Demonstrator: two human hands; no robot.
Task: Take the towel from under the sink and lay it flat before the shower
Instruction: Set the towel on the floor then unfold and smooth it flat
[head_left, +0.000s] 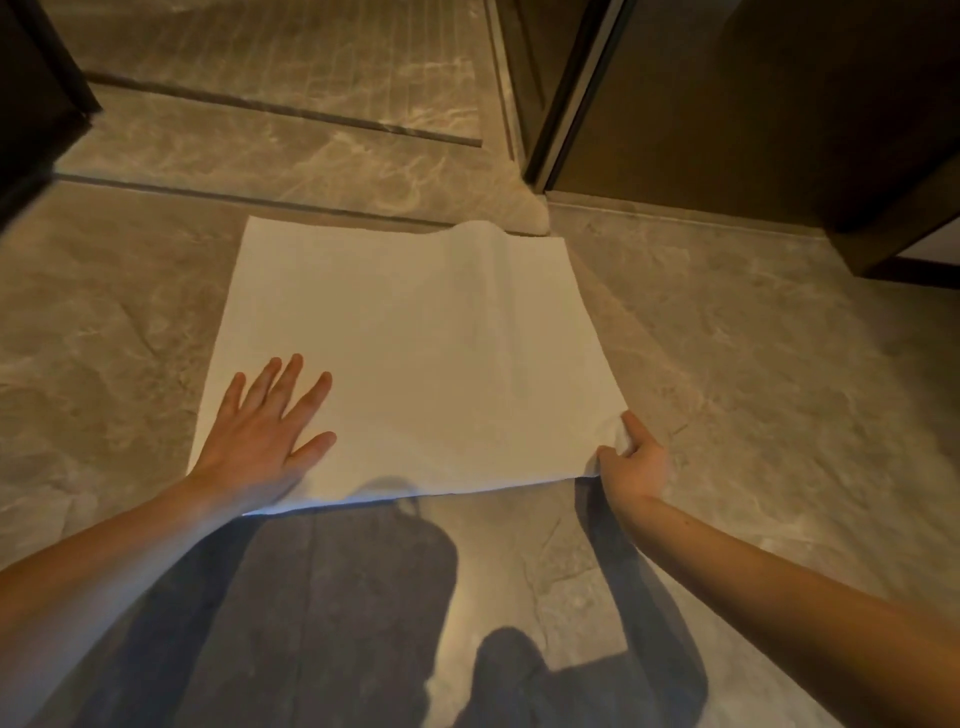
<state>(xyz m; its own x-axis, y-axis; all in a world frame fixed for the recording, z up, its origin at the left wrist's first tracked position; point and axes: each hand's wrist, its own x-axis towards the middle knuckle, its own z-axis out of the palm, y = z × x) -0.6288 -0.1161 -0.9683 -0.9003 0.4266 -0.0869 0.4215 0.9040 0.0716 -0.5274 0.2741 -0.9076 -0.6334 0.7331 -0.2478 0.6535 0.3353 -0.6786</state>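
We have the white towel (410, 358) spread on the marble floor (753, 374), its far edge just beside the raised sill (291, 117) of what we take to be the shower. Our left hand (265, 431) lies on the near left corner, fingers wide and flat, gripping nothing; our right hand (631, 460) is closed in a pinch on the near right corner, which is bunched and lifted a little off the floor. The towel is nearly flat, though a ridge runs down from a hump at the far edge, right of the middle. The risk, as we judge it, lies in the right hand: a pull that is too sharp or off to one side could skew the towel and drag it away from the sill, or deepen the ridge instead of smoothing it (the polished floor probably lets cloth slide easily). Letting the corner drop as it is could leave it crumpled. We can read no brand, label or writing anywhere.
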